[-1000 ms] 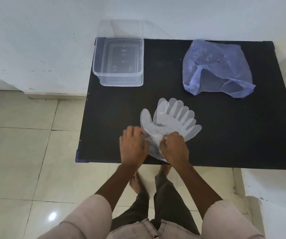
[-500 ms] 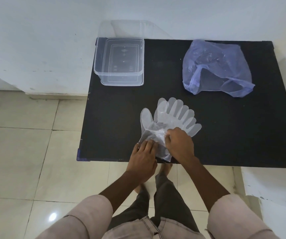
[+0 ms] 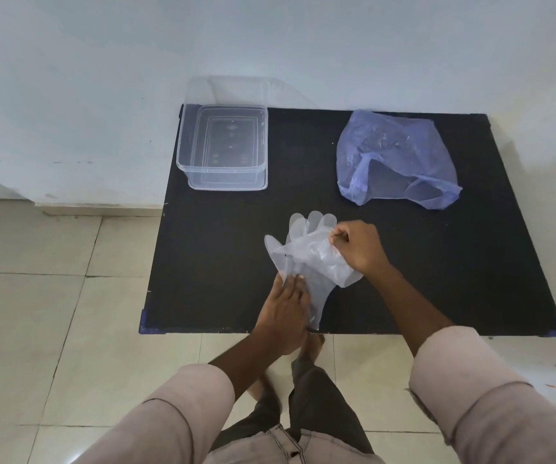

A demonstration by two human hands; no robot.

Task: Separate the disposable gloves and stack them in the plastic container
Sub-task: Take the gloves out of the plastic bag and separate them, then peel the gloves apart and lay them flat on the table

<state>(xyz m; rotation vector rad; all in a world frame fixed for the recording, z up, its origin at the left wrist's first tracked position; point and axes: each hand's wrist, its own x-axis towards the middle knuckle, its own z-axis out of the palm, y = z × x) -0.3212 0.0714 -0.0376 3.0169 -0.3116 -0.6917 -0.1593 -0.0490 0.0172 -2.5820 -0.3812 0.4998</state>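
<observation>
Right hand (image 3: 358,249) moved up, pinching top glove (image 3: 316,259) — left hand (image 3: 285,313) flat, pressing glove stack's cuffs.

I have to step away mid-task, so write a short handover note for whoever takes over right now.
Left hand: flat, pinning the cuff end of the glove stack to the black table.
Right hand: pinching the top glove, peeling it up.
Plastic container: far left corner, looks empty.
Blue plastic bag: far right, untouched.
Done: nothing stacked yet.
Left: finish separating each glove and lay them in the container.
</observation>
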